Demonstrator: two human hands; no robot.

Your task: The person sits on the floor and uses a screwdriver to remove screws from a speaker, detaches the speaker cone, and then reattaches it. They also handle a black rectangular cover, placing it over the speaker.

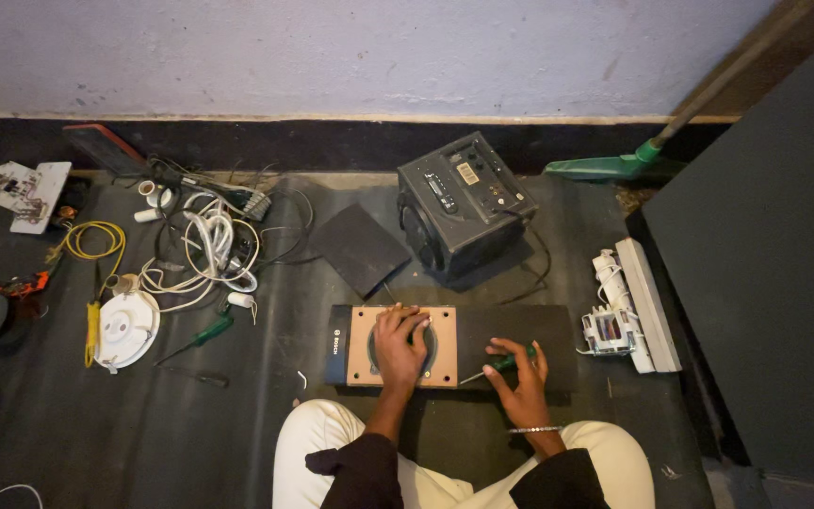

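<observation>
Two hands, left hand (399,341) on speaker (398,347), right hand (520,377) gripping screwdriver (501,365)

two hands (400,341) — two green screwdrivers (509,362) — one black speaker box (463,203)

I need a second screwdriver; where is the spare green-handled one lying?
In the head view, the spare screwdriver lies on the floor at left, between the white round fitting and the speaker panel, just below the cable tangle.

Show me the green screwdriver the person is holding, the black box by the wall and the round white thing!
green screwdriver (511,361): head view, on its handle.
black box (464,203): head view, on its top panel.
round white thing (125,329): head view, on its middle.
</observation>
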